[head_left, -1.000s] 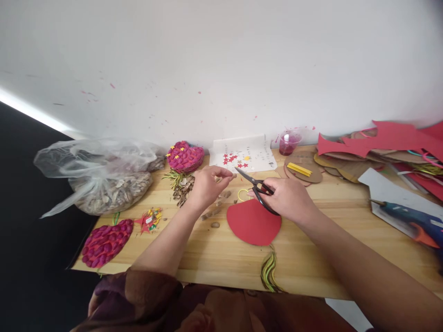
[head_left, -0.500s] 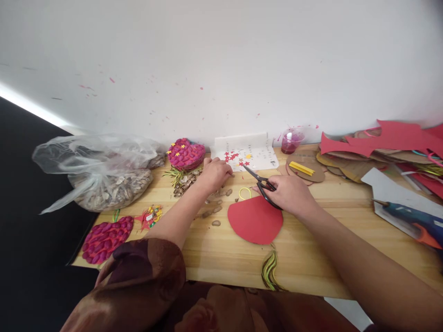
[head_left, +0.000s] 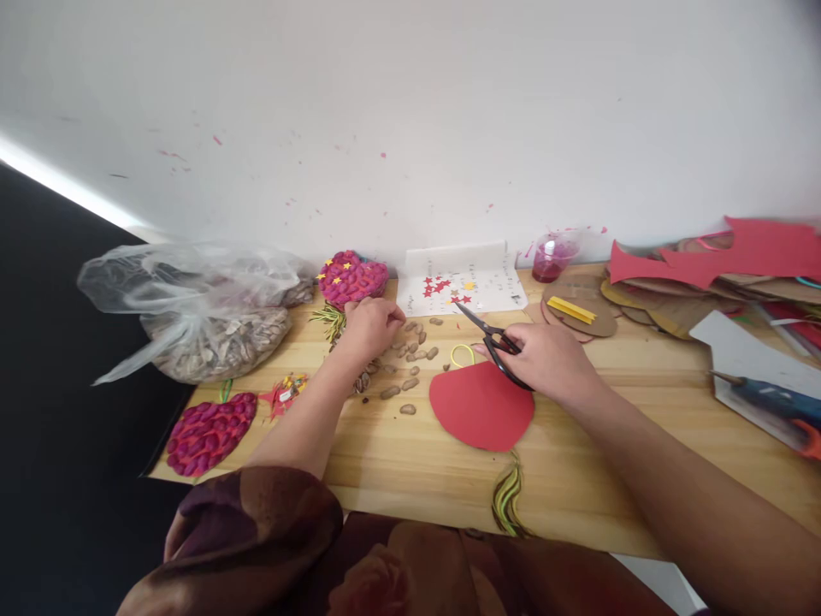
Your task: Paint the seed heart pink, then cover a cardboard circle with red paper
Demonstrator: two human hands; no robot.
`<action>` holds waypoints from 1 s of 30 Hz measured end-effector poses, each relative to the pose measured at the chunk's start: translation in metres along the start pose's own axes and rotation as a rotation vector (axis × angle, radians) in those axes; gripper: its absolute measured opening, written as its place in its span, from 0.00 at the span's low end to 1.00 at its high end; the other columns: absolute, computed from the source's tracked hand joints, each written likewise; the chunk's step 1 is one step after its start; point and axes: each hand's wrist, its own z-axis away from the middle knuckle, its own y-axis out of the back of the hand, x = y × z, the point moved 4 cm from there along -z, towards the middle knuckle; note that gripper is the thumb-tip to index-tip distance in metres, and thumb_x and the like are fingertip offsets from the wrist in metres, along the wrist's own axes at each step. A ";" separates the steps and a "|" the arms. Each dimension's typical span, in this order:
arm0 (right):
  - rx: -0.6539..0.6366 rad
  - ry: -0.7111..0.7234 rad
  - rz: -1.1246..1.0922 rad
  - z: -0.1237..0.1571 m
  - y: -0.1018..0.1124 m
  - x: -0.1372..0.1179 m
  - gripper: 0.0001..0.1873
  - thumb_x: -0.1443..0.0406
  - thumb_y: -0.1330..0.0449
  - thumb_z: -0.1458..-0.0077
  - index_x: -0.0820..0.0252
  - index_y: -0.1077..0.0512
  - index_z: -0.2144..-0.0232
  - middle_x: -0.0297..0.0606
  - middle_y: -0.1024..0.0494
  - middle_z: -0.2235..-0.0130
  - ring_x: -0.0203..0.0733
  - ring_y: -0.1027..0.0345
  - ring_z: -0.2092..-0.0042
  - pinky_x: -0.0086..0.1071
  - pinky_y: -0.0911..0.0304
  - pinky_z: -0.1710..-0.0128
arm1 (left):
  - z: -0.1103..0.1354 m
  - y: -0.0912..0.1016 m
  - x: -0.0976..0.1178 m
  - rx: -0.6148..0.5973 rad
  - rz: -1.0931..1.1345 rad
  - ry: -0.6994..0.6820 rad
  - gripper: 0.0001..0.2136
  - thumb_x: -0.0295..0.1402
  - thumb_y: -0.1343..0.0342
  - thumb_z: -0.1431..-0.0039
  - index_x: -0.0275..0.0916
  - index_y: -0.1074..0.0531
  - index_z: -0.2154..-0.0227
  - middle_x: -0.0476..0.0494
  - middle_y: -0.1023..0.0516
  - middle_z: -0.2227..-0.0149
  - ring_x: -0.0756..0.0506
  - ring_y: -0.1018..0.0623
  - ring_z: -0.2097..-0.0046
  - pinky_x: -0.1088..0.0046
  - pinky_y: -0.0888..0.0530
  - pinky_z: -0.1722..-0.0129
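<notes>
My right hand is wrapped round the black handles of a pair of scissors, whose slightly parted blades point up and left. Beneath them lies a red paper shape with a yellow loop at its top and a green-brown tassel at its bottom. My left hand hovers over or rests among loose peanuts, its fingers curled in towards the thumb; whatever they hold is hidden. Just behind it sits a magenta, peanut-covered piece with yellow stars.
Small red and yellow stars lie on a white paper by the wall. A plastic bag of shells and another magenta piece are left. A cup of red liquid, cardboard pieces, red scraps and a glue gun are right.
My left hand has drawn slightly left and towards me, uncovering more peanuts. My right hand keeps hold of the scissors over the red shape. The whole view has shifted a little.
</notes>
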 end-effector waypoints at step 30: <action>0.121 0.139 -0.022 0.013 0.006 -0.015 0.24 0.44 0.42 0.45 0.55 0.33 0.80 0.36 0.24 0.78 0.40 0.36 0.75 0.33 0.52 0.74 | 0.027 -0.006 0.014 -0.082 0.955 0.318 0.13 0.43 0.33 0.52 0.37 0.20 0.70 0.46 0.20 0.73 0.51 0.28 0.74 0.74 0.33 0.72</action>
